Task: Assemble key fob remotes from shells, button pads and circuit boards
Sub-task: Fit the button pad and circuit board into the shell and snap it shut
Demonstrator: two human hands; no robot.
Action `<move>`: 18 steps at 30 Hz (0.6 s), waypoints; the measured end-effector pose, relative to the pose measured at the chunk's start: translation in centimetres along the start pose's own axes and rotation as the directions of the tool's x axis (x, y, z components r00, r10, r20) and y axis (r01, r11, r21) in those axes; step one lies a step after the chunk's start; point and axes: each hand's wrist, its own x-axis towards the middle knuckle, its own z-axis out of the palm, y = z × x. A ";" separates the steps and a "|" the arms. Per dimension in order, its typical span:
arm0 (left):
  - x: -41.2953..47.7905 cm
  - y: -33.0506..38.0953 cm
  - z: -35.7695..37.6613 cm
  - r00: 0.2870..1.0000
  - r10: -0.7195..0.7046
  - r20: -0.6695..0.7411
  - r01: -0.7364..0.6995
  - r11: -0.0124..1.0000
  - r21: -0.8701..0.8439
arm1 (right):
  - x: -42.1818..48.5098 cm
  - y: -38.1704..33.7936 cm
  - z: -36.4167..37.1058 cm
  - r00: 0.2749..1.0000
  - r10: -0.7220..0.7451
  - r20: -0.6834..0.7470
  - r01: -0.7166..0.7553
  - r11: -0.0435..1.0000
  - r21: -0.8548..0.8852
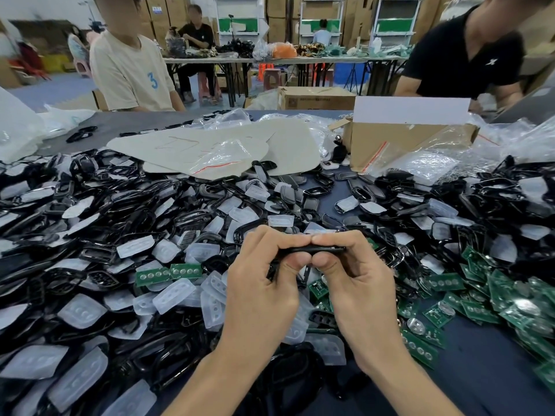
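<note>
A black key fob shell (312, 250) is held edge-on between both hands, just above the parts pile in the middle of the table. My left hand (264, 283) pinches its left half, thumb underneath and fingers on top. My right hand (354, 280) pinches the right half the same way, and the fingertips of both hands meet over the shell. What is inside the shell is hidden. Black shells (99, 211) and translucent white button pads (174, 295) cover the table to the left. Green circuit boards (480, 307) lie heaped at the right.
A torn cardboard box (399, 139) with clear zip bags (426, 166) stands at the back right, and grey card sheets (210, 145) lie at the back centre. Two people sit across the table, one in a beige shirt (129, 64), one in a black shirt (462, 55).
</note>
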 end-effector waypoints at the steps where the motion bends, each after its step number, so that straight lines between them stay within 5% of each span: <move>1: 0.0 0.0 0.0 1.000 -0.003 0.001 0.003 1.000 -0.003 | 0.1 -0.1 0.0 1.000 0.004 -0.002 -0.004 1.000 0.005; 9: 0.3 -0.5 -0.1 0.999 0.032 0.005 -0.032 0.999 -0.019 | 0.2 0.3 -0.2 0.999 0.034 0.003 -0.034 0.998 0.060; 18: 0.3 -2.3 -0.3 0.949 0.256 0.184 -0.307 0.880 0.363 | 0.4 1.0 -1.0 0.990 -0.110 0.090 0.131 0.950 -0.284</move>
